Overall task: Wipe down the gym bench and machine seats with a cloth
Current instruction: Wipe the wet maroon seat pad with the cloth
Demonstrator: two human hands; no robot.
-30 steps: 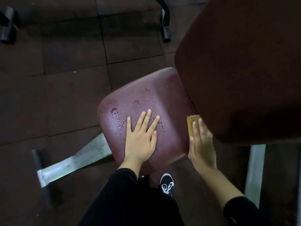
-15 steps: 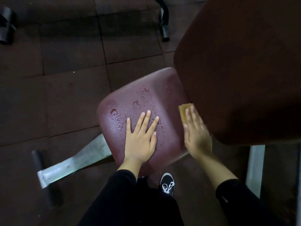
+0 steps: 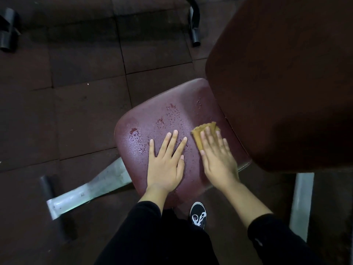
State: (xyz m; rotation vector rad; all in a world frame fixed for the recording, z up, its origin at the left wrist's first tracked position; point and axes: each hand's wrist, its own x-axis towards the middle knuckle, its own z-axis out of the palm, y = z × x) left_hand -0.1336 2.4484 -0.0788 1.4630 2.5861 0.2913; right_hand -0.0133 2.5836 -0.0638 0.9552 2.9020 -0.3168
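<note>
A maroon padded seat (image 3: 162, 115) fills the middle of the view, speckled with water droplets. My left hand (image 3: 168, 159) lies flat on its near half, fingers spread, holding nothing. My right hand (image 3: 216, 155) presses a tan cloth (image 3: 199, 133) flat onto the seat just right of the left hand; the cloth's scalloped far edge sticks out past the fingertips. A large dark maroon back pad (image 3: 277, 83) looms over the seat's right side and hides that edge.
Dark rubber floor tiles (image 3: 76, 83) surround the seat. A silver metal frame leg (image 3: 87, 190) runs out to the lower left, another silver post (image 3: 301, 203) stands at right. Black tube ends sit at the top (image 3: 194, 25) and top left (image 3: 7, 29). My black shoe (image 3: 198, 215) is below the seat.
My right hand has slid the cloth leftward and further onto the seat, away from the back pad's edge, close beside my left hand. The left hand has stayed in place.
</note>
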